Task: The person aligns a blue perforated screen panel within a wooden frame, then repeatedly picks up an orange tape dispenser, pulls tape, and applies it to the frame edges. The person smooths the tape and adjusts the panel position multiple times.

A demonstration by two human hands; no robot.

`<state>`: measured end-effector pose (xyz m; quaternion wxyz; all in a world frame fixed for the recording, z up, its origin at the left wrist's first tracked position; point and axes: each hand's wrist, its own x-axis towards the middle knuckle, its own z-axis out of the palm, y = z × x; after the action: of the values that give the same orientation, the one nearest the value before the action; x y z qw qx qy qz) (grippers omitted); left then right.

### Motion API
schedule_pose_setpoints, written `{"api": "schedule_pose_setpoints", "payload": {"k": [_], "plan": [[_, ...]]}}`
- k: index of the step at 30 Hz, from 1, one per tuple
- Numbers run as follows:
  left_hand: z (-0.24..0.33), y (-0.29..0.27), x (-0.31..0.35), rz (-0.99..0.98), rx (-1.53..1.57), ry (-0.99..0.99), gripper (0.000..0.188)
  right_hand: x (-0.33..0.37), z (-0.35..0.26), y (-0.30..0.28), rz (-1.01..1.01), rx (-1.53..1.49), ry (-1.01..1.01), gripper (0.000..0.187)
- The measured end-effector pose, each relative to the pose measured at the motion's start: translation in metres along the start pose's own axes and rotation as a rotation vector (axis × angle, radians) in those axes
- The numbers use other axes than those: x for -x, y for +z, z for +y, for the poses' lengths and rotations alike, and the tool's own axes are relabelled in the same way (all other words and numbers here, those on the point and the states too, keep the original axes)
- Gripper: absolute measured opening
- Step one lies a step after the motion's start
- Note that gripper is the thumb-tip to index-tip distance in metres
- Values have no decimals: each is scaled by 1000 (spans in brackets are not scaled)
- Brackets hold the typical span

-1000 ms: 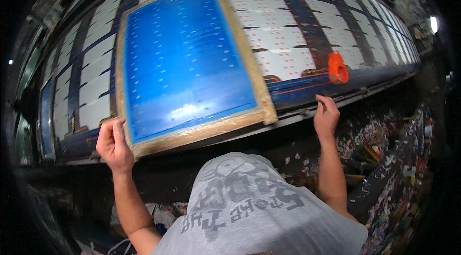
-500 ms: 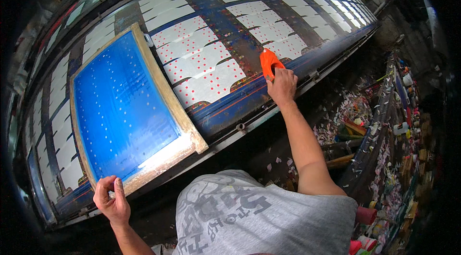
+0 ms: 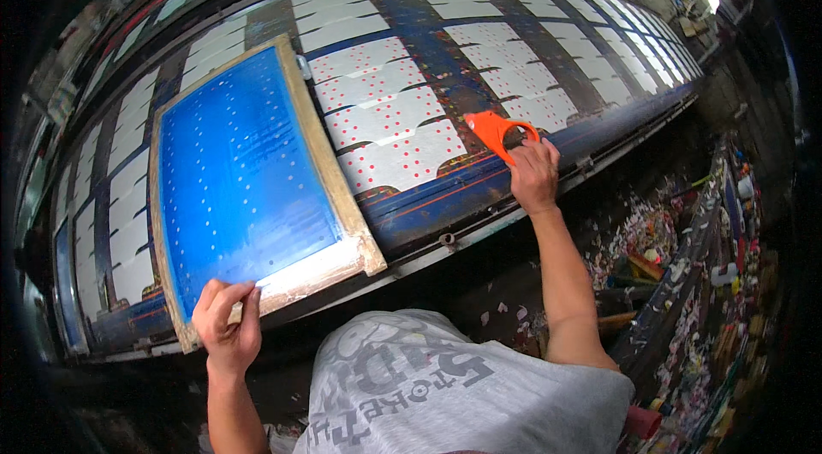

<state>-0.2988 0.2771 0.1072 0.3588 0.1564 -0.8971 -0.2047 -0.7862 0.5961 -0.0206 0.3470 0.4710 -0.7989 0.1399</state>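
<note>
A wooden-framed printing screen (image 3: 242, 172) with blue mesh and rows of pale dots lies on the long table at the left. At its near edge is my left hand (image 3: 228, 327), thumb and index finger pinched together; whatever they may hold is hidden. My right hand (image 3: 535, 176) grips the looped handle of an orange plastic jug-like container (image 3: 490, 130). This container is tilted above the table's near edge, its narrow end pointing left. Between screen and container lie white sheets (image 3: 398, 150) printed with red dots, in overlapping rows.
More dotted sheets (image 3: 535, 107) lie beyond the container, and plain white sheets (image 3: 338, 9) fill other columns of the table. A metal rail (image 3: 411, 255) runs along the near side. Scraps and debris (image 3: 646, 231) are heaped on the floor at right.
The whole view has shifted, moving the table rightward in the picture. My right hand has turned the orange container flatter, its end now leftward. My left hand's fingers have drawn into a pinch.
</note>
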Motion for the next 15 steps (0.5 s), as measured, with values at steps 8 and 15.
{"api": "schedule_pose_setpoints", "payload": {"k": [8, 15], "plan": [[13, 54, -27, 45, 98, 200, 54, -43, -69, -91, 190, -129, -457, 19], [34, 75, -30, -41, 217, 346, 88, -55, -103, -130, 161, -217, -607, 13]]}}
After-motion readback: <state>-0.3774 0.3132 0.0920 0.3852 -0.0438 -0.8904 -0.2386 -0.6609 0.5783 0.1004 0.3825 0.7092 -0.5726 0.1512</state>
